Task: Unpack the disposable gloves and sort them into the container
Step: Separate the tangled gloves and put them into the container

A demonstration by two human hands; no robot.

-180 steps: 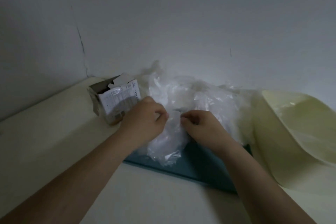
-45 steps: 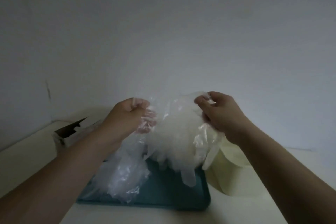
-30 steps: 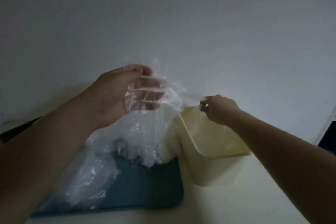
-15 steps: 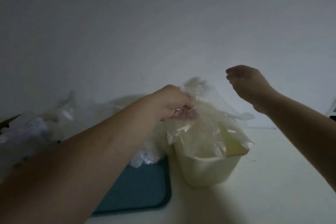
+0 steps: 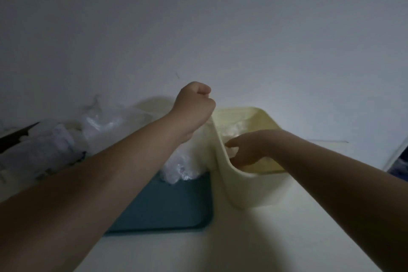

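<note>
While the glove pile [image 5: 103, 123] sits heaped at the left across the teal tray [image 5: 176, 205], your left hand [image 5: 194, 110] hovers over the rim of the cream container [image 5: 249, 192], curled into a fist, nothing visible in it, your right hand [image 5: 249, 148] inside, fingers relaxed, touching gloves [image 5: 234, 130] there.

Single head-worn wide-angle view, facing forward-down, close over tabletop [image 5: 220, 249], wall [image 5: 198, 17] behind.

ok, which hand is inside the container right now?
The right hand: it reaches down inside the cream container, by the gloves there. The left hand is a raised fist, outside the container.
</note>
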